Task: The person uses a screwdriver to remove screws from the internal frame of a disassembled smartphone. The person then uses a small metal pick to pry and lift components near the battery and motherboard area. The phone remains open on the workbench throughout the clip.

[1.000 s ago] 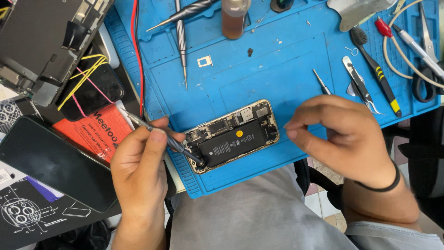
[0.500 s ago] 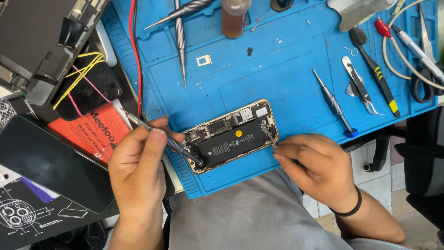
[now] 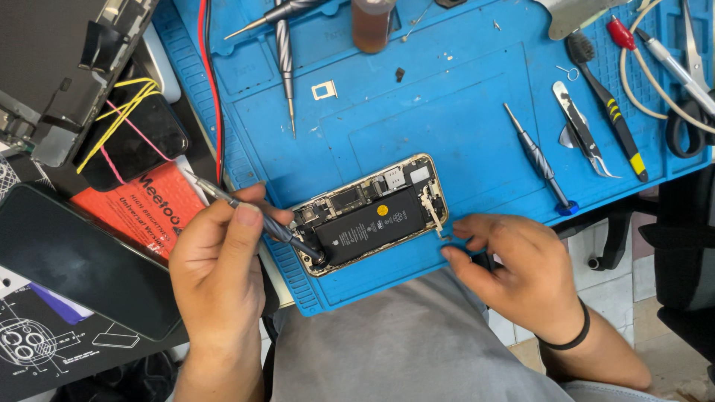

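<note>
Blue mat (image 3: 462, 119), left hand (image 3: 220, 275) grasping screwdriver (image 3: 253, 216) – tip hidden in opened phone (image 3: 372, 216), right hand (image 3: 514, 272) fingertips pinching phone's edge

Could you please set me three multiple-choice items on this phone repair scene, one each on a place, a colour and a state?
1. Where does the opened gold-framed phone lie?
A. on the blue work mat
B. on the red packet
C. on the grey lap

2. What colour is the phone's battery?
A. white
B. black
C. yellow

3. What is the left hand doing?
A. resting flat and empty
B. gripping scissors
C. holding a slim metal screwdriver with its tip at the phone

Key: 1 A, blue mat shows all around it; 2 B, the large cell is black; 3 C, fingers wrap the shaft.
</note>
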